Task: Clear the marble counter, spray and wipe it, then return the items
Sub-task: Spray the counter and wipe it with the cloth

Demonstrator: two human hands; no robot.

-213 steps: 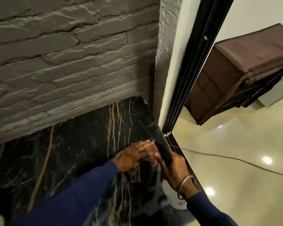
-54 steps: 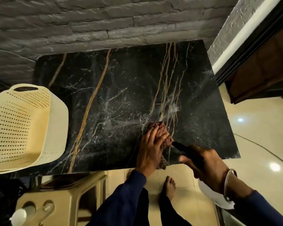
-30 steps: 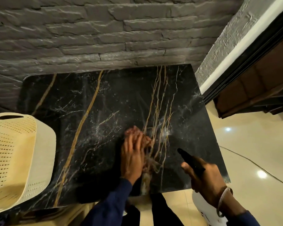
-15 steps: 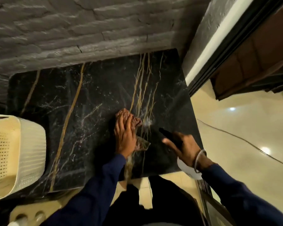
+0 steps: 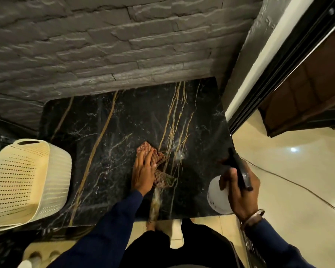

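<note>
Our left hand [image 5: 143, 171] lies flat, fingers straight and together, pressing a crumpled red-brown checked cloth [image 5: 160, 160] onto the marble counter [image 5: 108, 132], near the middle of its front half. The slab is glossy black, run through with gold and white veins, with pale streaks just right of the cloth. Our right hand [image 5: 242, 194] curls around a spray bottle [image 5: 217, 196], white-bodied with a black head, at the counter's front right corner. A cream perforated basket [image 5: 27, 182] stands at the left end, below a grey stone wall [image 5: 104, 45].
</note>
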